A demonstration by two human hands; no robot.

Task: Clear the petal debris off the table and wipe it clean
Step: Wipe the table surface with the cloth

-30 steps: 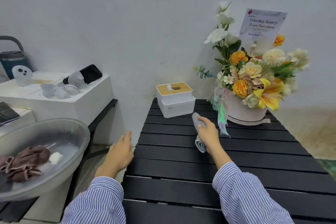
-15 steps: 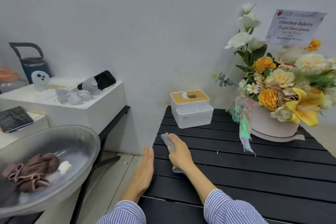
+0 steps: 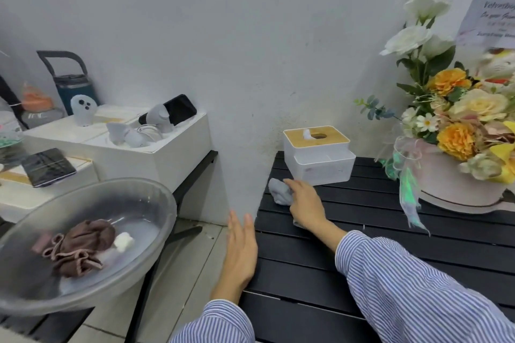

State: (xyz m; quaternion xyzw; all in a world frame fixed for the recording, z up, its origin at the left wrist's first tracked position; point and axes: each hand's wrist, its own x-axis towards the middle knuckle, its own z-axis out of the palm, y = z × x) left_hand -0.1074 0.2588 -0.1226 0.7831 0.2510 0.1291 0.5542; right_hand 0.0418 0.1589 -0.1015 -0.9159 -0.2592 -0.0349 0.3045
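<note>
The right hand presses a soft, limp grey cloth to the bench, fingers bunching its middle; the left hand lies flat, fingers straight.

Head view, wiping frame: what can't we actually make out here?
- Petal debris: none discernible on the black slatted table; too small or absent.
- Grey cloth: middle hidden under the right hand.
- Left hand: at the table's left edge; contact with it unclear.
- Flower arrangement and its card: cut by the right edge, text blurred.
- Clear basin: cropped at left, motion-blurred.
</note>
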